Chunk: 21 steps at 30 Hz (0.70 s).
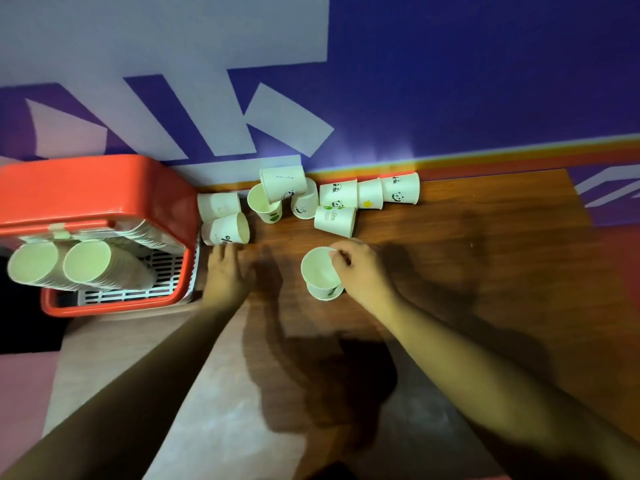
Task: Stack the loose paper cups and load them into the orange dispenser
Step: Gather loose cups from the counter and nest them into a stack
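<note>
My right hand [360, 268] pinches the upright cup [320, 271]; my left hand [225, 275], flat and empty, sits beside a tipped cup [227, 230]. Nudged, it could roll away.

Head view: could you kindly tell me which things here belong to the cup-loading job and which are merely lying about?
Belongs to the job:
loose paper cups by the wall
upright cup, held at its rim by the right hand
left hand, reaching beside a tipped cup
orange dispenser
cup stacks in it

Merely there:
wooden table
purple wall
</note>
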Each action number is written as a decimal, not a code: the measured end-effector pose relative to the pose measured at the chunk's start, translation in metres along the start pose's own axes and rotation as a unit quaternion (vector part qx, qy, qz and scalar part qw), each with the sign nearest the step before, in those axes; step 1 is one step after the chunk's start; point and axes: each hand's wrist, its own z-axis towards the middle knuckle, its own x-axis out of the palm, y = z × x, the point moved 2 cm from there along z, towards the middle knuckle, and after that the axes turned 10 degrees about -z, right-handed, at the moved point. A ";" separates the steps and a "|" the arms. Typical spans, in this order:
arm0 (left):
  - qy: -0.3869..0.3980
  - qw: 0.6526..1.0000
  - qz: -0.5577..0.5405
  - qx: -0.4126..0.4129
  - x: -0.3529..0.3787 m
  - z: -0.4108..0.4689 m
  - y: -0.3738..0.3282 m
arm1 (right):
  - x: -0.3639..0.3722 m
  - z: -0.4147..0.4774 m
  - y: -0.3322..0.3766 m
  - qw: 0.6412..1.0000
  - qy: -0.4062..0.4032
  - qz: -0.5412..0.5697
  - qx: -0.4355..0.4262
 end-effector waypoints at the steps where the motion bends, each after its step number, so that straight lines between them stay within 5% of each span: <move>1: -0.018 1.000 0.011 0.013 -0.007 0.010 0.003 | 0.008 -0.001 -0.001 0.999 -0.005 -0.030 -0.010; 7: 0.037 0.997 0.055 0.041 -0.026 0.053 0.008 | 0.044 -0.021 -0.011 0.981 -0.019 -0.195 -0.003; 12: 0.114 0.987 0.112 0.006 -0.016 0.072 0.020 | 0.048 -0.018 -0.015 0.989 -0.047 -0.128 0.065; 15: 0.096 0.983 0.155 0.026 -0.015 0.076 0.024 | 0.035 0.012 -0.021 0.982 -0.085 -0.076 0.150; 21: 0.081 0.971 0.208 0.084 -0.018 0.068 0.030 | 0.032 0.078 -0.037 0.961 -0.028 -0.071 0.266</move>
